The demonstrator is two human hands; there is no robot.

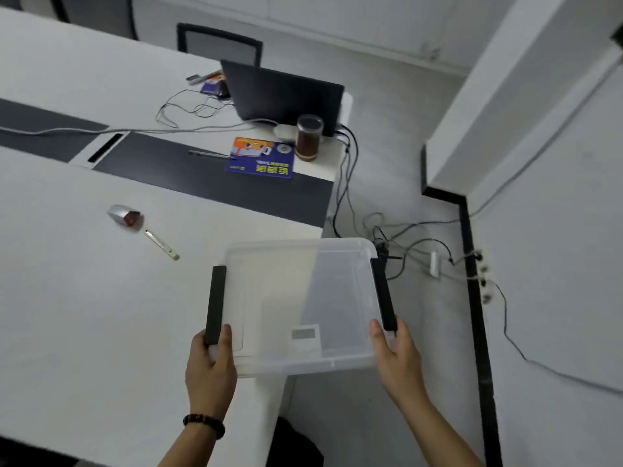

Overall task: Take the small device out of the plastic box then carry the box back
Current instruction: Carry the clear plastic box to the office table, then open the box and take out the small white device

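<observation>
I hold a clear plastic box (pixel 300 364) with black side handles over the right end of the white table (pixel 84 315), part of it past the table's edge. My left hand (pixel 210 369) grips its left side near the black handle. My right hand (pixel 396 357) grips its right side. The box looks empty apart from a label on its bottom. A small silver and red device (pixel 125 215) lies on the table at the upper left, with a slim stick-shaped item (pixel 162 245) beside it.
A dark laptop (pixel 286 94), a brown jar (pixel 308 138), a blue mouse pad (pixel 261 158), a pen and cables sit on the far desk. A chair (pixel 219 43) stands behind it. Cables and a power strip (pixel 435 263) lie on the floor at the right, near a wall.
</observation>
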